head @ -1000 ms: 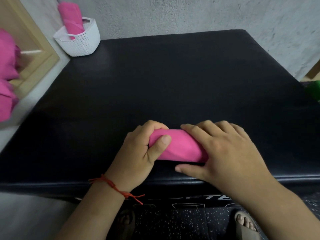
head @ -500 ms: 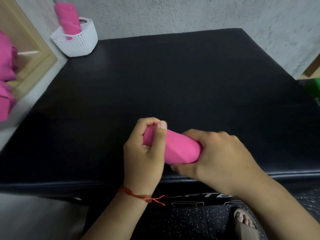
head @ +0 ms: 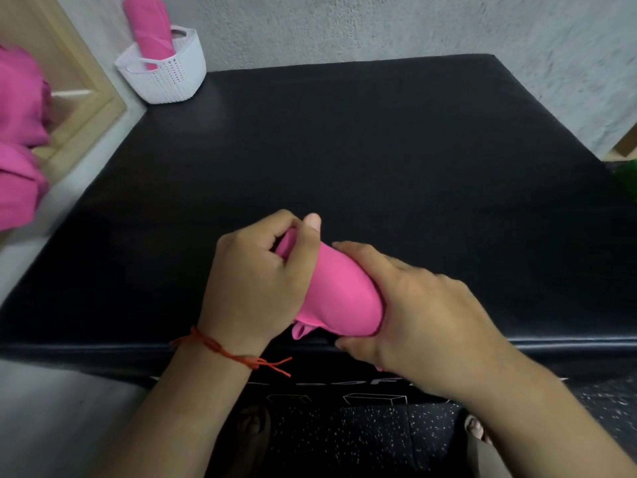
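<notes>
Near the front edge of the black padded desk (head: 344, 150), a rolled pink cloth (head: 341, 291) is held at a slant, a loose flap hanging from its near end. The left grip (head: 255, 281) is clamped round its far end, thumb on top. The right grip (head: 424, 315) is clamped round its near end. At the far left corner, a white basket (head: 169, 81) holds another pink roll (head: 148, 29) upright.

The rolled cloth (head: 339, 291) is smooth, matt pink fabric, finely creased at its loose end. The table (head: 344, 150) has a black padded cover (leather-like, with a dull sheen). The basket (head: 165, 77) is white plastic, moulded in a woven pattern. The wall (head: 379, 25) is rough grey plaster, and the frame (head: 82, 60) is pale matt wood.
</notes>
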`<control>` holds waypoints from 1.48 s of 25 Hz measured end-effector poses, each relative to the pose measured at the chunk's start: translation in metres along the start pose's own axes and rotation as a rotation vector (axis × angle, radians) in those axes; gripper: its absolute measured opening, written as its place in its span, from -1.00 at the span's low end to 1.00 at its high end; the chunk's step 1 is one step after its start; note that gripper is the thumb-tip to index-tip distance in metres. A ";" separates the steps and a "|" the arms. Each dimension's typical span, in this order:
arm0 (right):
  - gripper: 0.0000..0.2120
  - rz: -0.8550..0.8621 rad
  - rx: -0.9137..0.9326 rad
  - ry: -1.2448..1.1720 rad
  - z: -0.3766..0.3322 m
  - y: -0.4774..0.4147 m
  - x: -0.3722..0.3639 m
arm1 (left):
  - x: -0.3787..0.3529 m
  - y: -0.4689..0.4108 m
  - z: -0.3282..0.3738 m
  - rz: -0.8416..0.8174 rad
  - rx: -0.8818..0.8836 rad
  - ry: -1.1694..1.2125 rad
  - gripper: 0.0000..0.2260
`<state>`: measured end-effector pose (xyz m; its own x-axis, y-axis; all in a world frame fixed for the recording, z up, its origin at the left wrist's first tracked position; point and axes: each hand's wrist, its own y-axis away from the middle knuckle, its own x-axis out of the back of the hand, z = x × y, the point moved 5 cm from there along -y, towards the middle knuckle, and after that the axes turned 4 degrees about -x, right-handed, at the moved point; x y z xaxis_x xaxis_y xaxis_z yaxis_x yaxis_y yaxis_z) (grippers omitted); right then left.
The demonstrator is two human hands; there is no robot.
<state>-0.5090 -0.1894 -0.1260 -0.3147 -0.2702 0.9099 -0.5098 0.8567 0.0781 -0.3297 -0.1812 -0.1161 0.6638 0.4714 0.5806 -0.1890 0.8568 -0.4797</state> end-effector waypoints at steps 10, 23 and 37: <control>-0.05 0.204 -0.006 0.102 -0.003 -0.007 -0.017 | -0.005 0.004 -0.023 -0.096 0.380 0.119 -0.61; -0.13 0.368 -0.324 -0.390 0.050 -0.004 0.007 | -0.042 0.024 0.006 -0.169 0.224 0.485 -0.89; 0.01 0.175 -0.118 -0.098 0.046 0.010 0.017 | -0.010 -0.001 -0.022 0.044 0.533 1.190 -0.75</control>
<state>-0.5561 -0.2051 -0.1285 -0.4692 -0.1497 0.8703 -0.3455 0.9381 -0.0249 -0.3202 -0.1918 -0.1361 0.8278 0.2631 -0.4955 -0.3061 0.9520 -0.0059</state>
